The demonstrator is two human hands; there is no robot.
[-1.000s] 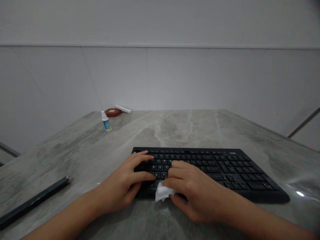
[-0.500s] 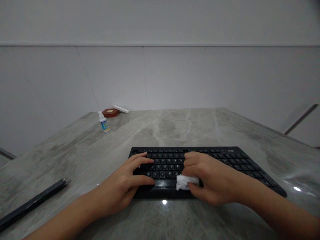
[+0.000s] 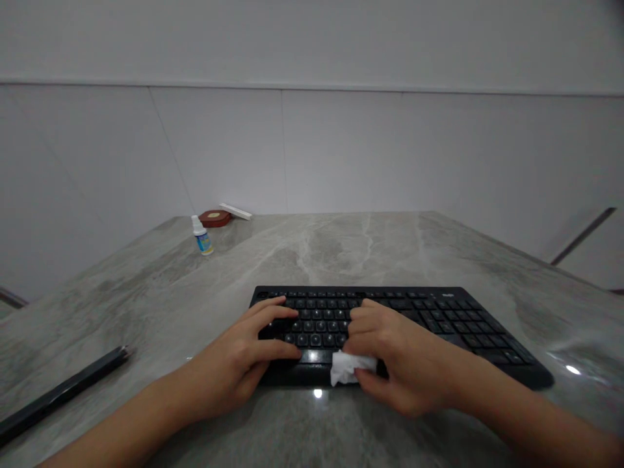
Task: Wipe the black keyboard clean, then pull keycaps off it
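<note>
A black keyboard (image 3: 316,324) lies flat on the table in front of me. Over its left end rests my left hand (image 3: 244,351), fingers spread across the keys and the thumb stretched toward the space bar. My right hand (image 3: 390,348) is closed around a crumpled white tissue (image 3: 347,368). The tissue presses on the keyboard's front edge, just below the right part of the space bar. The curled fingers of that hand cover some keys in the middle, and part of the tissue is hidden under them.
A small white spray bottle (image 3: 202,237) with a blue and yellow label stands at the back left. Behind it are a reddish-brown box (image 3: 215,218) and a thin white bar (image 3: 235,211). On the left lies a long dark stick-like object (image 3: 63,393). A pale wall (image 3: 341,149) rises behind the table.
My right hand has slid a little left and toward me along the keyboard's front edge, with the tissue in its grip. My left hand stays in nearly the same place.
</note>
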